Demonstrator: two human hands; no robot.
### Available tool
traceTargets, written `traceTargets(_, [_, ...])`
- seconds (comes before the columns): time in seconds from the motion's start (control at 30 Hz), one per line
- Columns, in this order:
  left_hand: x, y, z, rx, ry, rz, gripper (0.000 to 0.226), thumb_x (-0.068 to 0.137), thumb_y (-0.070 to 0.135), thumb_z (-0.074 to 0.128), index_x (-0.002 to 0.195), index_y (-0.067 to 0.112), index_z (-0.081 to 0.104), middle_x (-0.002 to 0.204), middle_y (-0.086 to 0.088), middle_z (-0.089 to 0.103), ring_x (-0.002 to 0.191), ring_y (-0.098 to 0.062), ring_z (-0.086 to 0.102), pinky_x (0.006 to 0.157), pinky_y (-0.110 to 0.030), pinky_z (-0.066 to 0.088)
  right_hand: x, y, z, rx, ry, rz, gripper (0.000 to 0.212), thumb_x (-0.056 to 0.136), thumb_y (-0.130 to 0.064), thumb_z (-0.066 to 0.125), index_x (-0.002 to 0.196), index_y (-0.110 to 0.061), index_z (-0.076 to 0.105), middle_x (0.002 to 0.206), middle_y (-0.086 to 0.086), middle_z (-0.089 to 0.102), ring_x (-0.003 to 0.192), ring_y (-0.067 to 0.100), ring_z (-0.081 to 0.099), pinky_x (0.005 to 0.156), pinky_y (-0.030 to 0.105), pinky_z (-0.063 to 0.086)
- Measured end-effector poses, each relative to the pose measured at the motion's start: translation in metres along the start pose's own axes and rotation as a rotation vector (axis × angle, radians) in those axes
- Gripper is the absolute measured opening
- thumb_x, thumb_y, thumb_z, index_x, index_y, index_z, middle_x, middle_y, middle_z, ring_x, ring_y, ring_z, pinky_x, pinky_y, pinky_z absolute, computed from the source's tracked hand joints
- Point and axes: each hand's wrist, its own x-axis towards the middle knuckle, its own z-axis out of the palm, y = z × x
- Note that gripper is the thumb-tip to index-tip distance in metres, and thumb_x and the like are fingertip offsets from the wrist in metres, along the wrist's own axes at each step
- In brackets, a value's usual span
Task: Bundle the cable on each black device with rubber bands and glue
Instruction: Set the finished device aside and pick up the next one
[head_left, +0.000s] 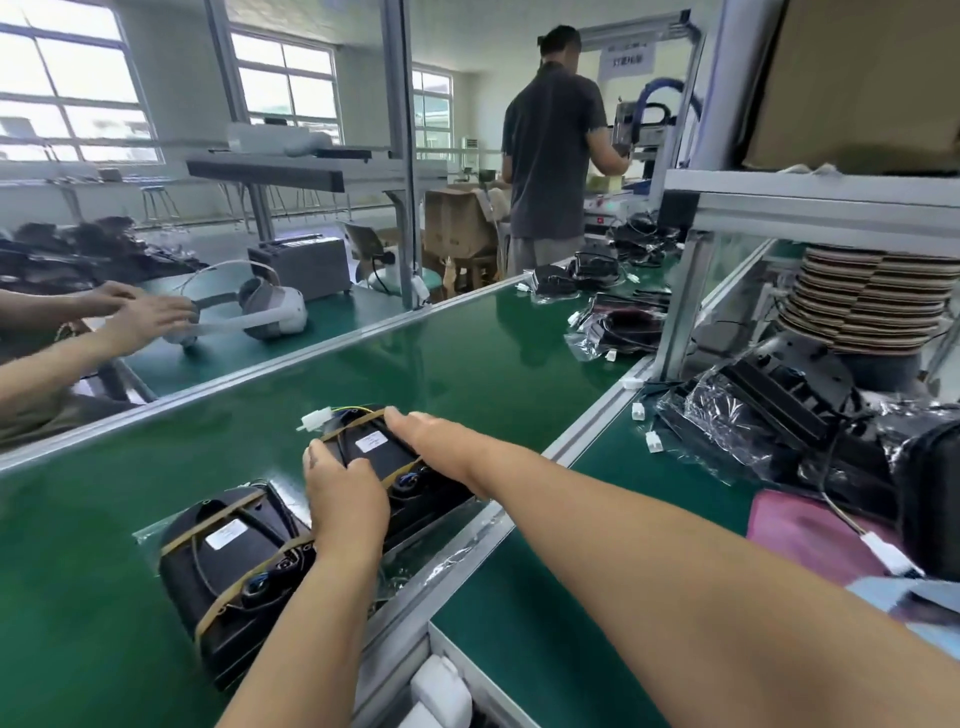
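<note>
Lying gripped by left hand (345, 499), under right hand (434, 444) (fingers straight), black device (384, 460)

An assembly workshop was shown: a long green conveyor belt (457, 358) was laid across the centre, bagged black devices (779, 410) were piled at the right, and a machine (631, 124) was faced by a standing person (550, 156) at upper centre.

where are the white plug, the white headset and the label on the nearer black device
white plug (316, 419): head view, middle of its housing
white headset (280, 309): head view, front visor shell
label (227, 533): head view, centre of the white sticker
</note>
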Motion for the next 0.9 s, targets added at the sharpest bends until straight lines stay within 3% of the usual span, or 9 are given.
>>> traceTargets(0.13, [0.003, -0.004, 0.004, 0.095, -0.017, 0.001, 0.041, 0.098, 0.007, 0.040, 0.139, -0.001, 0.041, 0.146, -0.018, 0.042, 0.127, -0.038, 0.045, 0.096, -0.043, 0.038, 0.004, 0.004, 0.006, -0.109, -0.027, 0.007, 0.074, 0.095, -0.065, 0.030, 0.149, -0.015, 0.036, 0.156, 0.007, 0.035, 0.143, 0.026, 0.032, 0.119, 0.045, 0.023])
traceTargets(0.2, [0.005, -0.005, 0.004, 0.103, -0.017, -0.004, 0.044, 0.095, 0.001, 0.040, 0.139, -0.001, 0.043, 0.147, -0.017, 0.040, 0.128, -0.037, 0.043, 0.097, -0.041, 0.036, 0.003, 0.006, 0.009, -0.213, -0.048, -0.025, 0.071, 0.099, -0.060, 0.026, 0.152, -0.014, 0.031, 0.159, 0.009, 0.029, 0.146, 0.025, 0.027, 0.119, 0.040, 0.020])
traceTargets(0.37, [0.009, -0.010, 0.007, 0.216, -0.061, -0.014, 0.039, 0.090, -0.005, 0.040, 0.127, -0.002, 0.053, 0.144, -0.018, 0.041, 0.122, -0.038, 0.047, 0.088, -0.037, 0.036, -0.002, 0.016, 0.009, -0.203, -0.078, -0.004, 0.074, 0.096, -0.067, 0.027, 0.152, -0.019, 0.032, 0.160, 0.005, 0.029, 0.147, 0.023, 0.027, 0.116, 0.039, 0.018])
traceTargets(0.47, [0.012, -0.011, 0.008, 0.318, -0.090, -0.029, 0.036, 0.092, -0.005, 0.041, 0.126, -0.007, 0.052, 0.145, -0.024, 0.039, 0.126, -0.042, 0.044, 0.095, -0.043, 0.039, -0.003, 0.018, 0.009, -0.138, -0.065, -0.004, 0.070, 0.096, -0.067, 0.028, 0.148, -0.022, 0.041, 0.156, 0.004, 0.037, 0.142, 0.022, 0.034, 0.117, 0.039, 0.023])
traceTargets(0.57, [0.012, -0.006, 0.008, 0.414, -0.118, -0.058, 0.050, 0.091, -0.005, 0.047, 0.140, -0.008, 0.041, 0.156, -0.020, 0.026, 0.138, -0.039, 0.036, 0.109, -0.045, 0.035, -0.008, 0.020, 0.012, -0.074, -0.044, 0.000, 0.068, 0.096, -0.065, 0.027, 0.146, -0.022, 0.044, 0.153, 0.003, 0.040, 0.140, 0.023, 0.037, 0.113, 0.037, 0.026])
traceTargets(0.63, [0.006, 0.000, 0.007, 0.498, -0.080, -0.023, 0.054, 0.091, -0.001, 0.051, 0.144, -0.005, 0.037, 0.160, -0.015, 0.018, 0.144, -0.034, 0.026, 0.116, -0.046, 0.027, -0.013, 0.026, 0.010, -0.008, 0.019, 0.022, 0.066, 0.097, -0.063, 0.030, 0.145, -0.019, 0.045, 0.151, 0.005, 0.044, 0.138, 0.026, 0.040, 0.110, 0.038, 0.029])
traceTargets(0.73, [-0.005, 0.011, 0.006, 0.530, 0.005, 0.174, 0.057, 0.094, 0.009, 0.055, 0.147, 0.000, 0.036, 0.163, -0.012, 0.014, 0.150, -0.027, 0.011, 0.120, -0.045, 0.011, -0.025, 0.038, -0.001, 0.026, 0.190, 0.010, 0.057, 0.100, -0.052, 0.036, 0.140, -0.013, 0.049, 0.142, 0.010, 0.052, 0.129, 0.028, 0.049, 0.108, 0.037, 0.037])
traceTargets(0.9, [-0.042, 0.057, 0.027, 0.265, -0.063, 0.406, 0.053, 0.100, 0.022, 0.049, 0.147, 0.002, 0.038, 0.160, -0.015, 0.024, 0.149, -0.027, 0.016, 0.122, -0.045, 0.013, -0.063, 0.046, -0.040, 0.083, 0.434, -0.079, 0.049, 0.100, -0.039, 0.044, 0.143, -0.014, 0.045, 0.142, 0.004, 0.053, 0.130, 0.020, 0.049, 0.100, 0.026, 0.035])
